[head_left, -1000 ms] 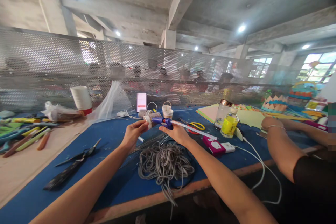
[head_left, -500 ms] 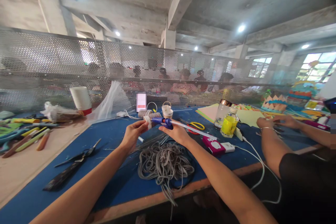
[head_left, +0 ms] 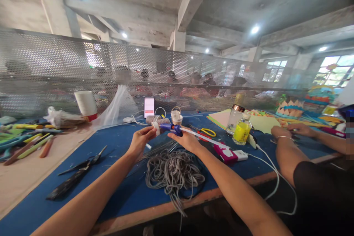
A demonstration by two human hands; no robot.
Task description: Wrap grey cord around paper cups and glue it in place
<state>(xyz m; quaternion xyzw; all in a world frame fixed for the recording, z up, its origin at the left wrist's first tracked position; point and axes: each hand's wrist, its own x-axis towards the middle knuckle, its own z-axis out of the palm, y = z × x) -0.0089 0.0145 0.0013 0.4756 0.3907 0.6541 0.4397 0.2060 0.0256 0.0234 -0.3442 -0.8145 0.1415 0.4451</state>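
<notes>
Blue-nosed glue gun (head_left: 172,128) lies gripped in the right hand (head_left: 186,140) above the table (head_left: 116,147), its long axis pointing left at a small white piece (head_left: 156,127) pinched by the left hand (head_left: 141,139).

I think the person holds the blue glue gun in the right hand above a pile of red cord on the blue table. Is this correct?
Not quite: the cord is grey, not red, as the head view shows. The rest stands: the right hand holds the blue glue gun above that pile on the blue table.
</notes>
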